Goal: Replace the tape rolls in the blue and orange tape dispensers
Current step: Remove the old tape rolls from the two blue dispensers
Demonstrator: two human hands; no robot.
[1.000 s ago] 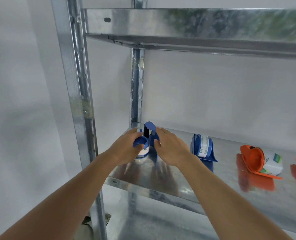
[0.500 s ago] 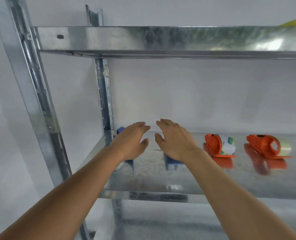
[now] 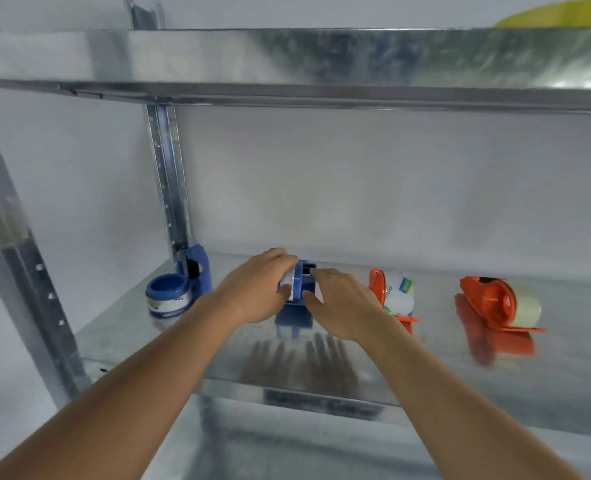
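We find both hands on the second blue dispenser (image 3: 299,285), which stands on the metal shelf (image 3: 425,368) about midway along it, toward the back edge. Half a second ago the hands were spread flat above the shelf, gripping nothing; a second ago they were at the first blue dispenser (image 3: 180,289), which now stands apart near the back left corner, beside the upright post (image 3: 167,181). The left hand (image 3: 259,289) is curled round the left side of the second blue dispenser, where a white roll edge shows; the right hand (image 3: 339,303) presses it from the right with fingers bent over the top. We judge the work has passed from the first blue unit to the second. Whether its roll is seated or being pulled out, we cannot tell. Two orange dispensers stand untouched further right: one (image 3: 391,296) just beside the right hand, the other (image 3: 498,303) nearer the right edge. A yellow object (image 3: 557,15) shows on the upper shelf.
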